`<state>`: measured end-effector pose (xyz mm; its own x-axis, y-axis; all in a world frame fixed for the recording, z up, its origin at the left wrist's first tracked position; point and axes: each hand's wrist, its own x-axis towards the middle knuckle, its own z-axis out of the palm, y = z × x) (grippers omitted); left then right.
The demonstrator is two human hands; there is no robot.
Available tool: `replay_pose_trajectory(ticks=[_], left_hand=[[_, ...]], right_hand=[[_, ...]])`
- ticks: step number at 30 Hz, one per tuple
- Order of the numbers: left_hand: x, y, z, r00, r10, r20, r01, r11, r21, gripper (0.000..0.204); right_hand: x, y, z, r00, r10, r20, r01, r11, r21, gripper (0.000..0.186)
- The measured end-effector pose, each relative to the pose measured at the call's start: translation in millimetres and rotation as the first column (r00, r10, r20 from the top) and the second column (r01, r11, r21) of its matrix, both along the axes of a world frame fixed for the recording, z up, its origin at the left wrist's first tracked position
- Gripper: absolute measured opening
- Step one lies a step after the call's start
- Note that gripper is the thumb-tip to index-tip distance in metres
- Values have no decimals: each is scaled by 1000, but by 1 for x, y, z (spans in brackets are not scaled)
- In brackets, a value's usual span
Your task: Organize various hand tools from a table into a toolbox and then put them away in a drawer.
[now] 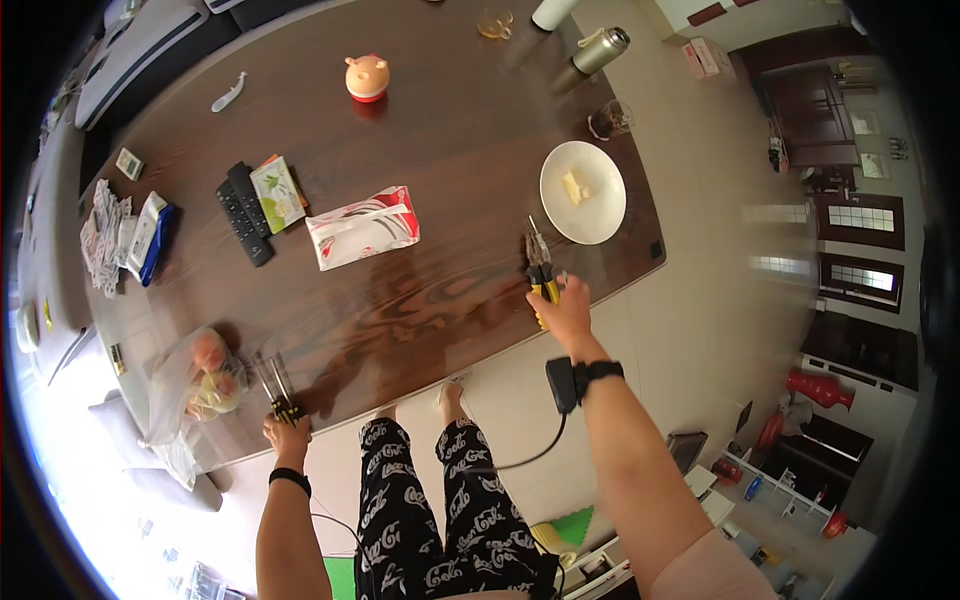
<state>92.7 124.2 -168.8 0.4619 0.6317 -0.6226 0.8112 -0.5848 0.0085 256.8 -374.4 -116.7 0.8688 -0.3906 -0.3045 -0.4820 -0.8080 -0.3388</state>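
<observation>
Lighting: bright overall; strongest at eight o'clock, burnt out to white. Secondary brightness: paned windows [862, 218] at three o'clock, glare streaks on the pale floor [720, 190] nearby. Tabletop [470, 130]: dark, glossy; soft reflections at one o'clock. Distortion: fisheye; black surround, straight edges bowed near the rim. Focus: middle fairly clear, rim details soft.

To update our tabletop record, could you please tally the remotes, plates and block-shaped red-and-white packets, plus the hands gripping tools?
Remotes: 2
Plates: 1
Red-and-white packets: 1
Left hand and right hand, gripping tools: 2
Total: 6
</observation>
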Motion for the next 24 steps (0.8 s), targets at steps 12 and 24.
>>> replay_pose_trajectory(ticks=[12, 24], left_hand=[[2, -17, -20, 989, -67, 131, 75, 996, -52, 56], [46, -210, 94, 927, 344, -147, -276, 365, -889, 54]], right_hand=[[20, -20, -27, 894, 32, -448, -55, 998, -38, 66], [-108, 81, 35, 783, 16, -622, 620, 50, 783, 31]])
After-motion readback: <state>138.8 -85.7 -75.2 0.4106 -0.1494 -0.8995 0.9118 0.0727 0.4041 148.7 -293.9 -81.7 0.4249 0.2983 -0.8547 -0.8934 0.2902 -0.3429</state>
